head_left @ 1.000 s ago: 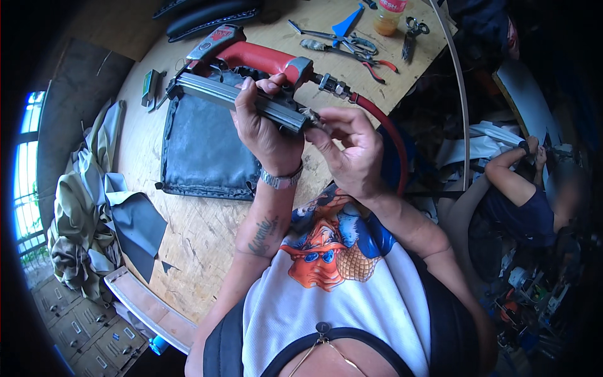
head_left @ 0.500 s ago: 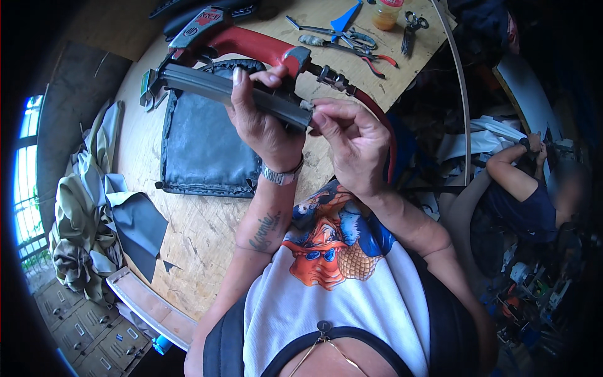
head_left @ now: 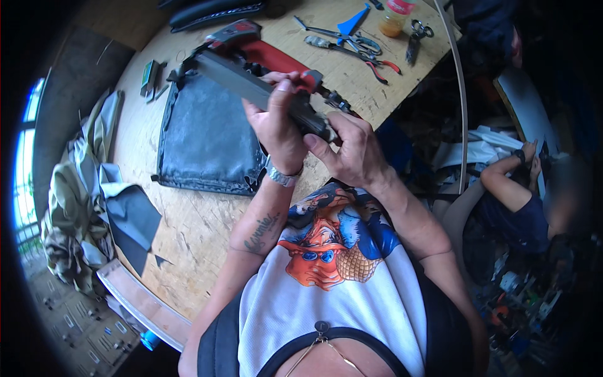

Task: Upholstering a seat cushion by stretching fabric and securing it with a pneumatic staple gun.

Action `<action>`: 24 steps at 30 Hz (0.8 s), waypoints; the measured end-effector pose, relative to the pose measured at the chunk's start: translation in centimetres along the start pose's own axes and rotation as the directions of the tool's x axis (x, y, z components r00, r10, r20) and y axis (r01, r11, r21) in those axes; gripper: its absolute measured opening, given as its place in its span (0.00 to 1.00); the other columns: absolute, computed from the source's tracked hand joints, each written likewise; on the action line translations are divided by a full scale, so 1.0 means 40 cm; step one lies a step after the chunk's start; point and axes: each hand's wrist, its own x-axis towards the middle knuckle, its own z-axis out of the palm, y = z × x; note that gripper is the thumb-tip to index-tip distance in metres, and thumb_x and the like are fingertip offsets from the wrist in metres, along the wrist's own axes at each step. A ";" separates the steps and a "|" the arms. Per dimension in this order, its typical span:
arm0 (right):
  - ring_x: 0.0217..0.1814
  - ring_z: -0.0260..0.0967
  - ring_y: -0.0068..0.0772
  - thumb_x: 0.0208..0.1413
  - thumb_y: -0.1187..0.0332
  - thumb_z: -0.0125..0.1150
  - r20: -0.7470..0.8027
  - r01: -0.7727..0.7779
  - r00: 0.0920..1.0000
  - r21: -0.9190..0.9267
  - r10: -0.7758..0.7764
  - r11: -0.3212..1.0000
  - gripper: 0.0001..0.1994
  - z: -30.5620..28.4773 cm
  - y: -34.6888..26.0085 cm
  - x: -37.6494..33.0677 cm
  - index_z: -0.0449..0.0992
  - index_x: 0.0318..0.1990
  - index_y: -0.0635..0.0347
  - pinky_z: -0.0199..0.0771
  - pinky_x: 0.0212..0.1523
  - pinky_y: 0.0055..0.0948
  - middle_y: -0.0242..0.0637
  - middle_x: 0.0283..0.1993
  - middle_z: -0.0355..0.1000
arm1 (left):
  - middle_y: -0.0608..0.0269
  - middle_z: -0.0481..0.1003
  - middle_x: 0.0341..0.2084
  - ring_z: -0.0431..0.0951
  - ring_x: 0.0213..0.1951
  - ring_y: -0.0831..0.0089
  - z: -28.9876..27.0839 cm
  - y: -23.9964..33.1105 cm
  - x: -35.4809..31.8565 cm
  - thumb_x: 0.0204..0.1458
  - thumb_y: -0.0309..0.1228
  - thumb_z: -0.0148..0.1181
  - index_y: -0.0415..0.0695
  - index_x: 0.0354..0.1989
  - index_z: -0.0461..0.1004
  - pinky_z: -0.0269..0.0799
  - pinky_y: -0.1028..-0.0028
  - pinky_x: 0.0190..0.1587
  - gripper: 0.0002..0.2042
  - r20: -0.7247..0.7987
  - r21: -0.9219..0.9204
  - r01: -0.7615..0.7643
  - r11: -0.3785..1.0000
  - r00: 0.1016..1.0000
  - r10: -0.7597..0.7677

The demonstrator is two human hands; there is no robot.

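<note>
A red pneumatic staple gun point(head_left: 276, 55) with a long grey magazine point(head_left: 232, 78) is held up above the workbench, its nose pointing to the far left. My left hand point(head_left: 281, 125) is wrapped round the magazine from below, thumb on the near side. At the magazine's rear end my right hand point(head_left: 356, 149) is closed, thumb and fingers pressed against it; a small part there is mostly covered by the fingers. An air hose fitting point(head_left: 334, 99) joins the back of the gun's handle. Beneath the gun lies a black upholstered square panel point(head_left: 210, 132) with gathered edges.
Pliers point(head_left: 377, 66), shears point(head_left: 414, 41) and a jar with orange contents point(head_left: 391, 22) stand or lie at the back right. A small green box point(head_left: 149, 76) sits back left. Fabric point(head_left: 72, 213) hangs over the left edge. A co-worker point(head_left: 512, 195) is at the right.
The gun's rear end has swung down and right, so the magazine slopes more steeply. My right hand has moved with it, fingers curled closer round the end. The view has shifted slightly.
</note>
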 end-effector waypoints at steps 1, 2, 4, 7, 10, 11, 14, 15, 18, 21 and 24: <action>0.29 0.71 0.50 0.54 0.53 0.59 0.045 0.013 0.999 0.011 -0.013 1.000 0.21 0.008 -0.007 -0.012 0.72 0.33 0.68 0.71 0.30 0.39 0.49 0.26 0.70 | 0.58 0.71 0.35 0.77 0.37 0.68 -0.012 -0.007 -0.013 0.52 0.26 0.56 0.38 0.42 0.66 0.75 0.72 0.39 0.11 -0.006 0.050 -0.017 0.999 1.000 0.017; 0.29 0.72 0.50 0.54 0.54 0.59 -0.058 0.008 0.998 0.072 -0.004 0.997 0.20 0.014 -0.013 -0.024 0.73 0.33 0.69 0.71 0.31 0.38 0.49 0.27 0.71 | 0.59 0.72 0.34 0.77 0.36 0.70 -0.016 -0.012 -0.022 0.52 0.26 0.55 0.38 0.42 0.66 0.74 0.73 0.39 0.10 0.037 0.080 0.005 0.997 0.999 -0.008; 0.29 0.72 0.49 0.54 0.57 0.59 -0.157 0.012 0.988 0.133 0.009 0.991 0.18 0.029 0.006 -0.034 0.73 0.33 0.69 0.71 0.31 0.37 0.50 0.27 0.72 | 0.61 0.74 0.33 0.76 0.34 0.73 -0.024 -0.043 -0.023 0.52 0.26 0.56 0.39 0.41 0.67 0.74 0.74 0.39 0.10 0.087 0.124 0.032 0.992 0.995 -0.043; 0.32 0.71 0.30 0.58 0.59 0.52 0.046 -0.192 0.981 0.164 0.187 0.967 0.19 0.012 0.068 -0.086 0.72 0.43 0.71 0.70 0.34 0.29 0.41 0.31 0.73 | 0.63 0.73 0.31 0.74 0.33 0.77 -0.017 -0.101 -0.044 0.47 0.25 0.58 0.39 0.41 0.67 0.71 0.76 0.38 0.12 0.090 0.179 0.159 0.971 0.980 -0.177; 0.26 0.68 0.27 0.60 0.58 0.52 0.276 -0.338 0.906 0.020 0.320 0.941 0.19 -0.082 0.139 -0.156 0.73 0.42 0.70 0.68 0.29 0.25 0.37 0.26 0.72 | 0.66 0.70 0.30 0.72 0.34 0.79 -0.006 -0.124 -0.105 0.44 0.24 0.57 0.40 0.39 0.66 0.69 0.77 0.40 0.12 0.132 0.143 0.164 0.976 0.974 -0.183; 0.22 0.69 0.31 0.59 0.57 0.55 0.309 -0.466 0.849 0.060 0.428 0.883 0.19 -0.129 0.201 -0.201 0.72 0.43 0.69 0.69 0.29 0.27 0.38 0.23 0.72 | 0.67 0.70 0.30 0.71 0.34 0.79 -0.009 -0.136 -0.135 0.44 0.24 0.57 0.40 0.38 0.65 0.69 0.77 0.41 0.12 0.155 0.052 0.235 0.971 0.958 -0.240; 0.30 0.63 0.28 0.60 0.43 0.45 -0.014 -0.426 0.856 0.545 0.516 0.722 0.34 -0.188 0.289 -0.148 0.54 0.61 0.63 0.66 0.30 0.23 0.35 0.31 0.65 | 0.65 0.70 0.31 0.73 0.33 0.78 -0.042 -0.157 -0.165 0.43 0.22 0.56 0.40 0.38 0.65 0.71 0.76 0.38 0.13 0.210 -0.091 0.402 0.911 0.902 -0.377; 0.37 0.63 0.28 0.59 0.43 0.47 0.027 -0.429 0.836 0.655 0.548 0.623 0.34 -0.141 0.244 -0.114 0.53 0.61 0.62 0.64 0.31 0.22 0.37 0.36 0.64 | 0.65 0.70 0.31 0.74 0.33 0.78 -0.039 -0.164 -0.183 0.43 0.22 0.56 0.40 0.38 0.64 0.72 0.76 0.37 0.13 0.324 -0.176 0.570 0.802 0.803 -0.500; 0.26 0.65 0.29 0.57 0.47 0.53 0.564 -0.572 0.810 0.821 0.160 0.004 0.32 -0.143 0.438 -0.099 0.56 0.60 0.61 0.69 0.29 0.25 0.35 0.29 0.65 | 0.62 0.72 0.33 0.76 0.34 0.75 -0.019 -0.199 -0.184 0.44 0.24 0.56 0.40 0.40 0.66 0.73 0.72 0.37 0.13 0.475 -0.109 0.593 0.798 0.736 -0.482; 0.20 0.60 0.24 0.59 0.56 0.52 0.550 -0.515 0.827 0.823 0.113 -0.237 0.25 -0.122 0.434 -0.058 0.58 0.58 0.61 0.68 0.29 0.26 0.33 0.24 0.63 | 0.57 0.73 0.35 0.75 0.38 0.68 -0.058 -0.234 -0.169 0.47 0.32 0.60 0.40 0.41 0.68 0.71 0.67 0.42 0.15 0.490 0.264 0.296 0.918 0.779 -0.392; 0.22 0.62 0.27 0.58 0.64 0.52 0.587 -0.603 0.786 0.798 0.195 0.028 0.19 -0.131 0.387 -0.047 0.60 0.54 0.63 0.67 0.35 0.33 0.33 0.24 0.62 | 0.54 0.73 0.39 0.71 0.45 0.57 -0.181 -0.109 -0.154 0.48 0.48 0.63 0.41 0.39 0.74 0.67 0.61 0.48 0.21 0.431 0.841 -0.348 0.415 0.893 -0.126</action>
